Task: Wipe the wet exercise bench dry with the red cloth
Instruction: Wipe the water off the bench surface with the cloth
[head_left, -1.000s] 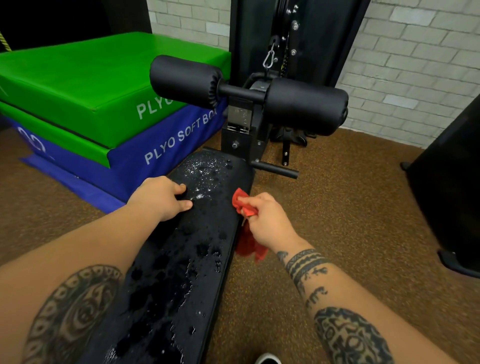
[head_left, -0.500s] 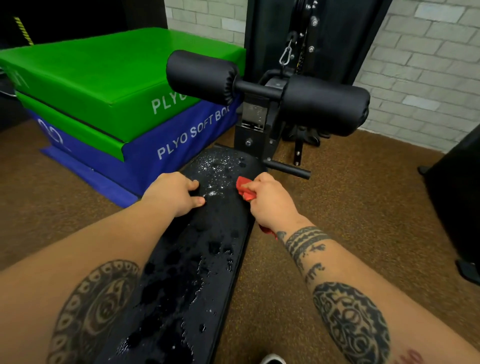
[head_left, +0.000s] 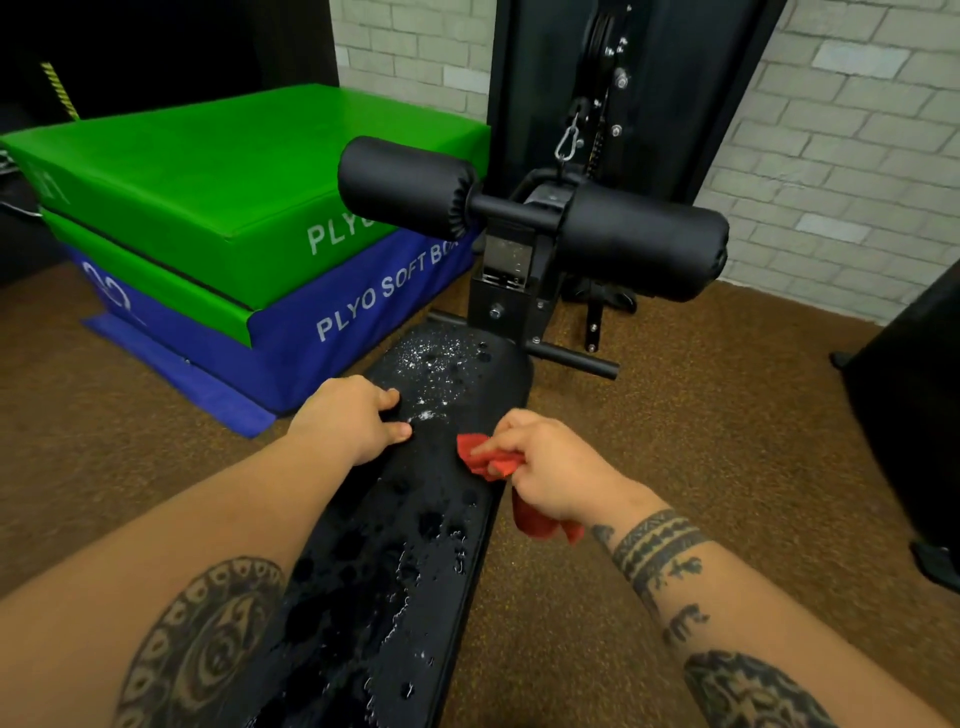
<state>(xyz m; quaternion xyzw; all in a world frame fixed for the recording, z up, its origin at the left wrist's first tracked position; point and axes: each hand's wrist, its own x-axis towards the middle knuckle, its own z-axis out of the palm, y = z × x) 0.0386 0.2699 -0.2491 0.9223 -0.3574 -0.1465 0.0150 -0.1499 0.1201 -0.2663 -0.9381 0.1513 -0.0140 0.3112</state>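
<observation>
Nearest to us, our tattooed forearms reach over the black bench (head_left: 395, 545), its pad beaded with water. Our right hand (head_left: 550, 473) pinches the bunched red cloth (head_left: 488, 460) at the bench's right edge, and part of the cloth hangs below the hand. Our left hand (head_left: 348, 415) rests on the left edge, fingers bent, holding nothing. Beyond stand the padded rollers (head_left: 405, 187), the stacked plyo soft boxes (head_left: 234, 171) at left, and a brick wall (head_left: 841, 130).
</observation>
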